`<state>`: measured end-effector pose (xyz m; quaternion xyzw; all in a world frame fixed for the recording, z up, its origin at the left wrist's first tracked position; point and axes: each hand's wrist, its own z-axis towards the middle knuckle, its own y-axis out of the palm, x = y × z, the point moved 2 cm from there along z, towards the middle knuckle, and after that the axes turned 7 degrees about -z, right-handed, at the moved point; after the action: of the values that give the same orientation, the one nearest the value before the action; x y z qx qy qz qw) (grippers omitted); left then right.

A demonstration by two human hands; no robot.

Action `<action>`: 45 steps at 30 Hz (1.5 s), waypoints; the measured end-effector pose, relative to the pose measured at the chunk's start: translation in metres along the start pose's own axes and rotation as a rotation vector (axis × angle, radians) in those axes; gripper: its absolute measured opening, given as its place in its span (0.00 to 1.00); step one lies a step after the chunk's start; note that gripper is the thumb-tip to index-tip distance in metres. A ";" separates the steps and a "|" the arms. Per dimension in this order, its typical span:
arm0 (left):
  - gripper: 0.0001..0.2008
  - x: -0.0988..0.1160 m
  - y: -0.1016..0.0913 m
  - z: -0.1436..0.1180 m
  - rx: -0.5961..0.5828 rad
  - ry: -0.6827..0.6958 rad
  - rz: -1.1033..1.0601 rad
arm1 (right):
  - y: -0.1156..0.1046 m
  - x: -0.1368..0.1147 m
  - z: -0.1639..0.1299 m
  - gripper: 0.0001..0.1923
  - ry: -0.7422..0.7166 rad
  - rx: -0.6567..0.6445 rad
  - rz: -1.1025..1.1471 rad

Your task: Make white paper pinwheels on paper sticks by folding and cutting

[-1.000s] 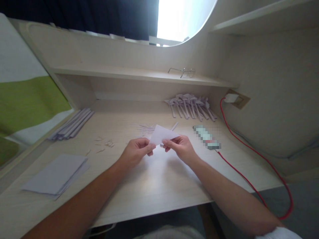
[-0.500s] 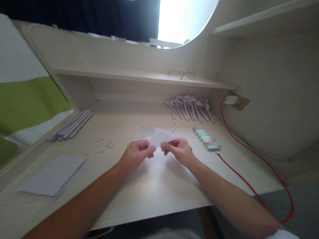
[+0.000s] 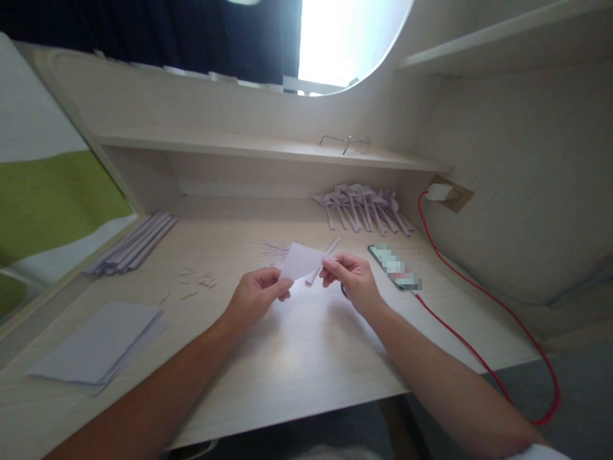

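Note:
A small folded white paper piece (image 3: pixel 301 260) is held above the middle of the pale wooden desk (image 3: pixel 297 358). My left hand (image 3: pixel 256 295) pinches its lower left corner. My right hand (image 3: pixel 352 278) pinches its right tip between thumb and forefinger. A thin rolled paper stick (image 3: pixel 324 259) lies on the desk just behind the paper. Something dark shows under my right hand; I cannot tell what it is.
A stack of white sheets (image 3: pixel 98 342) lies front left. Long paper strips (image 3: pixel 131 243) rest at the left edge, several folded paper shapes (image 3: pixel 364 207) at the back. A phone (image 3: pixel 395 266) on a red cable (image 3: pixel 479 306) lies right. Glasses (image 3: pixel 347 142) sit on the shelf. Paper scraps (image 3: pixel 196 281) dot the desk.
The paper looks smaller and more folded than a second ago. My right hand has slid from its lower edge to its right tip. The view has shifted slightly.

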<state>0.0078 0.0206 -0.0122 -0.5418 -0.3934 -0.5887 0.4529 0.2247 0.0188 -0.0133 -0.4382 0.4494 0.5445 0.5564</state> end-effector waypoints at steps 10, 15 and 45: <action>0.11 -0.007 -0.003 0.003 0.034 0.041 -0.032 | -0.003 -0.001 -0.003 0.14 -0.029 0.074 -0.005; 0.10 -0.008 -0.003 0.004 0.060 0.056 -0.068 | -0.003 0.001 -0.003 0.14 -0.033 0.086 -0.008; 0.07 -0.006 -0.005 -0.007 0.178 0.375 0.351 | -0.007 0.013 0.007 0.21 0.048 0.107 -0.185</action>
<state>0.0015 0.0162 -0.0191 -0.4415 -0.2530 -0.5542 0.6587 0.2317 0.0282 -0.0242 -0.4604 0.4484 0.4557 0.6159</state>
